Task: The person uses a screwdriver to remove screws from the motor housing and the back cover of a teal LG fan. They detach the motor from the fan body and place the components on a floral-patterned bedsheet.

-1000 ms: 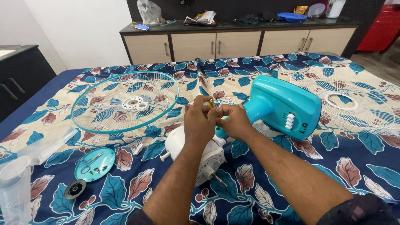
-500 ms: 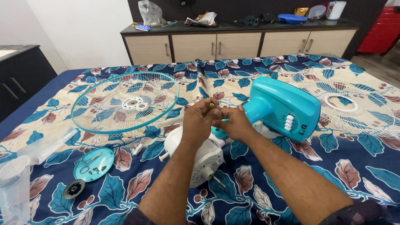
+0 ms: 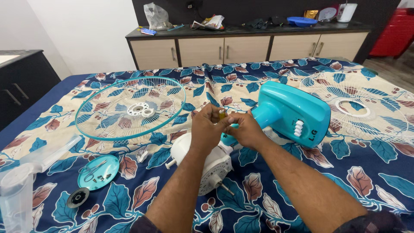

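Hands meet above the white motor, much as half a second ago, though both have drifted a little right and down and the camera has tipped so the cabinet sits lower in view. The left hand and right hand are pressed together at the fingertips, both pinching a small yellowish part; a second ago that part stood up more plainly between the fingers, now only its top shows. What kind of part it is cannot be told.

The motor lies on the bed directly beneath the wrists, shaft pointing toward the camera, unmoved. The teal base lies just right of the hands, its neck reaching in behind the right hand, where it was before. The teal-rimmed grille lies left of the hands, the white grille far right, both unchanged.

The teal cap lies open side up near the left forearm and holds a pair of small scissors or pliers, too small to say which, plus a few small screws. The black disc lies just below it. A clear blade lies at the left edge. On the cabinet a blue bowl stands; its contents cannot be seen
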